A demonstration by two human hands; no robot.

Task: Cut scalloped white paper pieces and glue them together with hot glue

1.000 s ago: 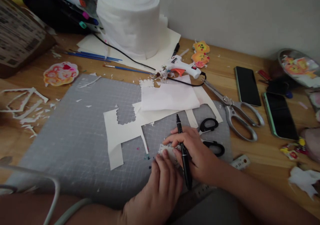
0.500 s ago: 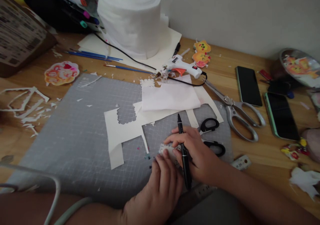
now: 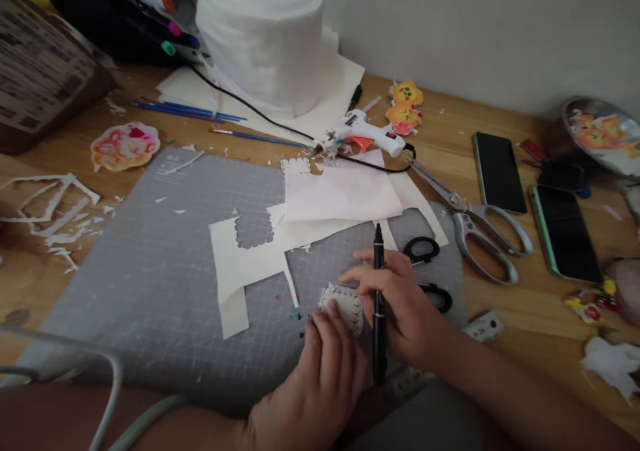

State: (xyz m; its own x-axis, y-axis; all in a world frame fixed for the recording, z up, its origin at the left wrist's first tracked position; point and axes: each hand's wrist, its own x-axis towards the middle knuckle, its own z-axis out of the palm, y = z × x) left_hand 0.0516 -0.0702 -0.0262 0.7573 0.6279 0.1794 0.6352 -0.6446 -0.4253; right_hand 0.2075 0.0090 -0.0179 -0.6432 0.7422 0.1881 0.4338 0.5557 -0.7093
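Observation:
A small white paper cutout (image 3: 346, 304) with a black stitch-like line along its edge lies on the grey cutting mat (image 3: 165, 271). My left hand (image 3: 320, 371) is closed over its lower left part, fingertips pressing on the paper. In my right hand (image 3: 400, 304) is a black marker (image 3: 379, 311), held upright with its dark tip pointing away from the cutout. Beyond my hands lies a cut white paper sheet (image 3: 260, 264) with a scalloped hole. Black-handled scissors (image 3: 423, 249) rest just past my right hand, their blades hidden.
Behind the mat are a white glue gun (image 3: 373, 133), thin blue paintbrushes (image 3: 257, 137) and a big white roll (image 3: 260, 44). Metal scissors (image 3: 480, 231) and two phones (image 3: 499, 172) lie right. A steel ruler (image 3: 483, 326) is partly under my right arm. Paper scraps (image 3: 65, 237) lie left.
My right hand has moved slightly right and lifted away with the marker, uncovering more of the paper cutout. The marker stands more upright. My left hand stays nearly in place.

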